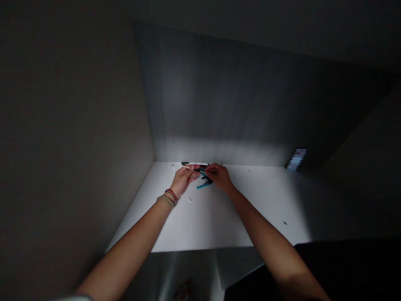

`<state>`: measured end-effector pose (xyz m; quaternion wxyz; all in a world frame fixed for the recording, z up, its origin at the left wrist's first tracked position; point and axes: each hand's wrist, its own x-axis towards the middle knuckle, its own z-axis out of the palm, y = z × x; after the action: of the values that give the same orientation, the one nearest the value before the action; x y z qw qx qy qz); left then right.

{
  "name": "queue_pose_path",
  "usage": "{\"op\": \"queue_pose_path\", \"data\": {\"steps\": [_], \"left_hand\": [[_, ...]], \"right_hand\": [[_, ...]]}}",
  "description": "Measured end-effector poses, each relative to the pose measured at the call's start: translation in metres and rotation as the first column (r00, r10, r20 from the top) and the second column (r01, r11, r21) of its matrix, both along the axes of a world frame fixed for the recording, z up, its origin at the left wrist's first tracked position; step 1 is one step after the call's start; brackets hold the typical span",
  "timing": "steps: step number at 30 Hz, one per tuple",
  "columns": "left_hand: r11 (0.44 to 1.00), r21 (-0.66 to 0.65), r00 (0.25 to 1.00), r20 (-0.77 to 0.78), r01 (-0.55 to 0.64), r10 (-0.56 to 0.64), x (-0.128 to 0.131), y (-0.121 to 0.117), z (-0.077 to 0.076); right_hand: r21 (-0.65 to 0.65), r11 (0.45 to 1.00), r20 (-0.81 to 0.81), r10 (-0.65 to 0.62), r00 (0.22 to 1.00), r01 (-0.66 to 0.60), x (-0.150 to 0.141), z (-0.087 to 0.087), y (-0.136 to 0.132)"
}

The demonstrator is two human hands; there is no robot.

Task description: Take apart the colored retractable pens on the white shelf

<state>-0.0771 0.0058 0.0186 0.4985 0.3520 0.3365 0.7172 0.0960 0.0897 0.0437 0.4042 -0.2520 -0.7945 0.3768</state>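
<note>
My left hand [184,179], with bands round its wrist, is closed on a thin white-and-black stick [187,167] near the back of the white table. Just right of it, my right hand [221,176] has its fingers pinched together, close to the dark end of the stick. What lies between those fingertips is too small to make out. Below both hands is a small cluster of black and blue pieces [206,182], including a flat blue strip [202,186]. My hands partly hide the cluster.
A dark pen-like piece [184,163] lies along the back edge of the white table [200,225]. Small scraps [190,199] and a dark bit [285,223] are scattered on it. A phone-like object [296,159] leans at the back right. Walls [219,100] enclose the back and left.
</note>
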Motion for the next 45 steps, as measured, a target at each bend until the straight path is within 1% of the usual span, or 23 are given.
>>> {"op": "queue_pose_path", "data": {"steps": [4,7,10,13,15,20,25,28,30,31,35,38,41,45], "left_hand": [[1.000,-0.008,1.000,0.008,0.028,-0.028,0.002,-0.001,0.002],[0.999,-0.012,0.999,0.020,0.048,-0.048,0.003,-0.002,0.003],[0.997,-0.013,0.997,0.030,0.072,-0.072,0.003,-0.003,0.004],[0.996,-0.016,0.996,0.034,0.087,-0.086,0.004,-0.004,0.005],[0.996,-0.008,0.995,0.047,0.088,-0.088,0.004,-0.004,0.005],[0.995,0.010,0.992,0.076,0.097,-0.097,0.006,-0.005,0.004],[0.993,0.037,0.993,0.007,0.113,-0.114,0.007,-0.005,0.004],[0.995,0.046,0.995,-0.031,0.094,-0.093,0.007,-0.005,0.004],[0.997,0.033,0.996,-0.058,0.072,-0.070,0.007,-0.004,0.004],[0.998,0.024,0.995,-0.079,0.063,-0.061,0.006,-0.004,0.004],[1.000,-0.003,0.985,-0.168,0.027,-0.028,0.007,-0.005,0.006],[1.000,-0.017,0.981,-0.191,0.003,-0.006,0.007,-0.007,0.008],[1.000,-0.016,0.985,-0.175,-0.005,0.002,0.006,-0.007,0.008],[1.000,0.009,0.993,-0.116,0.016,-0.015,0.003,-0.008,0.007]], "right_hand": [[-0.018,1.000,-0.036,0.004,0.999,-0.005,-0.004,-0.004,-0.002],[-0.025,1.000,-0.074,0.013,0.997,-0.015,-0.004,-0.003,-0.004],[-0.048,0.999,-0.071,0.017,0.997,-0.021,-0.004,-0.001,-0.004],[-0.085,0.996,-0.082,0.016,0.997,-0.023,-0.005,-0.003,-0.004],[-0.133,0.990,-0.130,0.022,0.991,-0.040,-0.007,-0.004,-0.004],[-0.275,0.952,-0.294,0.047,0.955,-0.132,-0.011,-0.005,-0.010],[-0.395,0.910,-0.353,-0.024,0.935,-0.126,-0.013,-0.006,-0.011],[-0.449,0.881,-0.394,-0.045,0.918,-0.150,-0.014,-0.008,-0.010],[-0.450,0.881,-0.388,-0.044,0.920,-0.148,-0.015,-0.008,-0.009],[-0.437,0.890,-0.373,-0.043,0.927,-0.134,-0.016,-0.009,-0.009],[-0.322,0.945,-0.270,-0.041,0.962,-0.050,-0.018,-0.010,-0.007],[-0.270,0.962,-0.214,-0.029,0.976,-0.030,-0.019,-0.012,-0.006],[-0.296,0.953,-0.205,-0.001,0.979,-0.061,-0.018,-0.014,-0.005],[-0.382,0.907,-0.243,0.089,0.966,-0.179,-0.019,-0.017,-0.004]]}}
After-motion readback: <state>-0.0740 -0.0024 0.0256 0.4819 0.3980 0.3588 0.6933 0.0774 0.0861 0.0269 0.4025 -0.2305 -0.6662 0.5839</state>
